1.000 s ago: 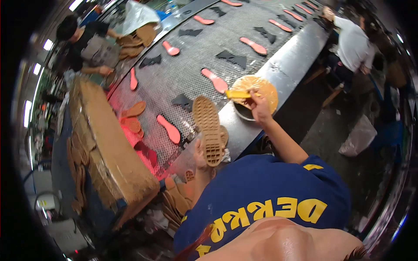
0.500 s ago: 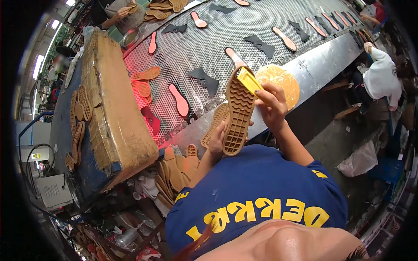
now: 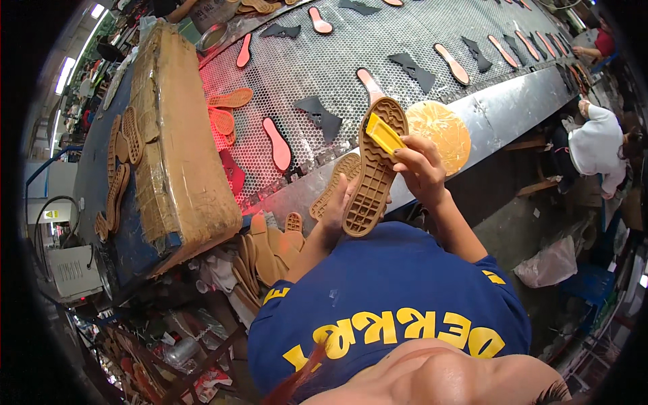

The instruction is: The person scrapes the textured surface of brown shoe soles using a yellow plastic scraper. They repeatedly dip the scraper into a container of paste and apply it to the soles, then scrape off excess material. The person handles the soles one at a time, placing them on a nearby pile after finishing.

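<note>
So my left hand (image 3: 335, 206) is wrapped around the lower end of a tan shoe sole (image 3: 374, 169), tread side up, held tilted just over the near edge of the mesh belt (image 3: 351, 61). My right hand (image 3: 420, 165) is pinching a yellow brush (image 3: 383, 133) against the top of the sole. A round yellowish glue dish (image 3: 442, 128) sits just beside it. A big brown cardboard box (image 3: 179, 142) lies on the left, with loose soles beside it. Further left, a small yellow sign (image 3: 50, 214) hangs above a grey box.

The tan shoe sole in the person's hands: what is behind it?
Behind the tan shoe sole sits the left hand gripping it, and a second sole on the metal ledge. The left palm is hidden. The right hand presses a yellow brush on top.
</note>
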The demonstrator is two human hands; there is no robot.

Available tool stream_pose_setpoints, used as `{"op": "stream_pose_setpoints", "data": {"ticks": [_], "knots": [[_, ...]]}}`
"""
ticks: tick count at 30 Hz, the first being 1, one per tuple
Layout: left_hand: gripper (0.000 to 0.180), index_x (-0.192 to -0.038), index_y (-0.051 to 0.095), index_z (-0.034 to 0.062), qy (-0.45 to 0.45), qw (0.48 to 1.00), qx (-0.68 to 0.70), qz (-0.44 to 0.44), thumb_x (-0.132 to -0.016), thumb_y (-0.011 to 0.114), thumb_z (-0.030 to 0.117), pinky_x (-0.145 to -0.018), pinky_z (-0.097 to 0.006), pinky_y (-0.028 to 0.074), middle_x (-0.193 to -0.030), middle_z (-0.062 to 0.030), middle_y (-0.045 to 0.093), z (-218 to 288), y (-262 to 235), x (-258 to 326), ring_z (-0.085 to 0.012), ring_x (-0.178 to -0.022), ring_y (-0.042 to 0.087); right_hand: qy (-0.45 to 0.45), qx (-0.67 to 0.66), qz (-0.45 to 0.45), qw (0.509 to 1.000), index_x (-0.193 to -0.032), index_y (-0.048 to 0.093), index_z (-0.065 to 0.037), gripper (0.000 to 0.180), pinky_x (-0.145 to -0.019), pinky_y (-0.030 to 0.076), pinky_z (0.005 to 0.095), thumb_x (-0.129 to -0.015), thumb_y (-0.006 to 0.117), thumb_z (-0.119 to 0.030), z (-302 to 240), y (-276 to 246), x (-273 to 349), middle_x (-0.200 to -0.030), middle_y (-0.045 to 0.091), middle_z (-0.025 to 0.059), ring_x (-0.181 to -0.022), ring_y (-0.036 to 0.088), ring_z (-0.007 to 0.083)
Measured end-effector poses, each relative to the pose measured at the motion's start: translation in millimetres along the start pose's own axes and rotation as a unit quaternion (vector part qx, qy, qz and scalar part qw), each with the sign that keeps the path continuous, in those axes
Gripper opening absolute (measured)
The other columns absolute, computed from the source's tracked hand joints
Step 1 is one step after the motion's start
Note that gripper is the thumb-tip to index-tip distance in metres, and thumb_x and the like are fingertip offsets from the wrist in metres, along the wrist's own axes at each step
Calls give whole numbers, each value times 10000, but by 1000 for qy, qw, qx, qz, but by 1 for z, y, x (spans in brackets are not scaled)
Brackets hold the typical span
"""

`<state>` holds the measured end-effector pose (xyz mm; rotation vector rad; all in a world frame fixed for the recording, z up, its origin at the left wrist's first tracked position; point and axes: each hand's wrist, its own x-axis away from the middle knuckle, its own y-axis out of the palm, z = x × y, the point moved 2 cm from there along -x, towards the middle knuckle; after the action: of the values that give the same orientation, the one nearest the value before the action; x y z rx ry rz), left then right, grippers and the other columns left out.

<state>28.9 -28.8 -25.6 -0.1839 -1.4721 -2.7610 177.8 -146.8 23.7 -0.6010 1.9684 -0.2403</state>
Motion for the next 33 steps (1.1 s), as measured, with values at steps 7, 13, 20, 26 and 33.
{"op": "stream_pose_setpoints", "data": {"ticks": [7, 13, 20, 26, 33], "knots": [[872, -1365, 389, 21, 9, 997, 68, 23, -909, 178, 733, -640, -324, 550, -1028, -212, 603, 14, 5, -1, -249, -775, 653, 33, -129, -76, 988, -988, 577, -33, 250, -714, 545, 336, -849, 708, -195, -5, -14, 4, -1064, 605, 140, -905, 639, 279], [885, -1367, 395, 21, -2, 993, 116, 28, -904, 163, 740, -595, -342, 529, -1026, -219, 599, 15, 10, 2, -262, -750, 637, -2, -55, -16, 998, -976, 578, -29, 251, -745, 533, 348, -846, 711, -197, -5, -7, -3, -1057, 607, 147, -899, 633, 287], [870, -1373, 399, 48, 0, 988, 154, 24, -902, 175, 743, -625, -391, 527, -1097, -231, 588, 10, 5, 2, -294, -838, 626, 28, -122, -75, 989, -939, 565, -37, 226, -714, 535, 363, -836, 710, -177, -17, -7, 10, -1025, 607, 144, -851, 640, 308], [895, -1364, 392, -1, 28, 979, 189, 67, -912, 126, 724, -875, -440, 520, -1166, -230, 578, 12, -7, -5, -328, -1020, 613, -36, -156, -133, 978, -910, 571, -46, 282, -661, 549, 367, -834, 713, -278, -51, 1, 25, -995, 624, 154, -805, 658, 308], [846, -1382, 399, 73, 16, 972, 190, 137, -915, 111, 717, -741, -448, 536, -1172, -184, 585, 12, -9, -3, -329, -988, 617, -2, -113, -75, 991, -909, 564, -42, 272, -618, 536, 367, -831, 710, -258, -34, 9, 18, -963, 603, 145, -763, 644, 310]]}}
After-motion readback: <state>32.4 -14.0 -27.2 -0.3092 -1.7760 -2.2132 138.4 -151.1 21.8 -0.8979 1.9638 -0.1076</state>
